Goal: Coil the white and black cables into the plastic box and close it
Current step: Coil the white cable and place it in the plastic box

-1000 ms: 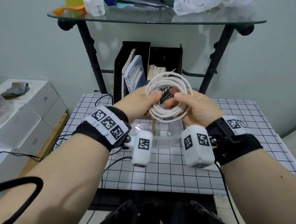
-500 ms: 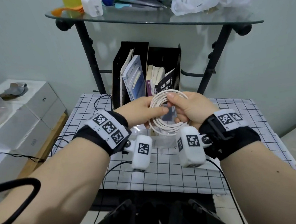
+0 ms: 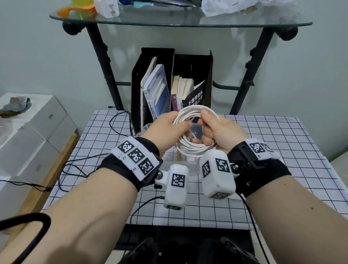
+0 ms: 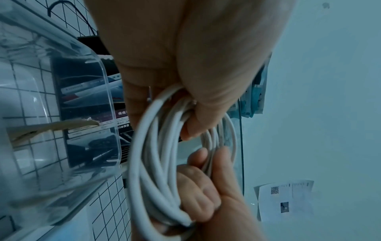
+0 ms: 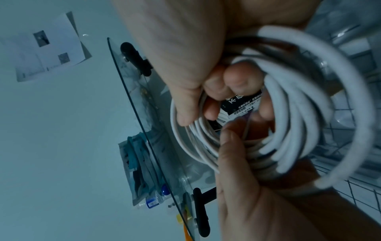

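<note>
A white cable (image 3: 193, 149), wound into a coil of several loops, hangs in the air between my two hands. My left hand (image 3: 181, 127) pinches the coil's left side with the thumb on top. On the other side my right hand (image 3: 202, 127) grips it, thumb over the top and fingers curled through the loop. In the left wrist view the coil (image 4: 156, 163) hangs right beside the clear plastic box (image 4: 62, 114), which has no lid on it. That box (image 3: 191, 163) stands on the checked table under my hands. A thin black cable (image 3: 79, 169) lies on the table at left.
A black file holder with books (image 3: 172, 86) stands just behind the box. A glass shelf (image 3: 182, 24) on black legs carries clutter above it. White boxes (image 3: 35, 137) are stacked left of the checked table (image 3: 273, 155).
Both hands have brought the coil down and nearer the box, and the loops are squeezed into a smaller, tighter ring. The right thumb now sits on top of the coil.
</note>
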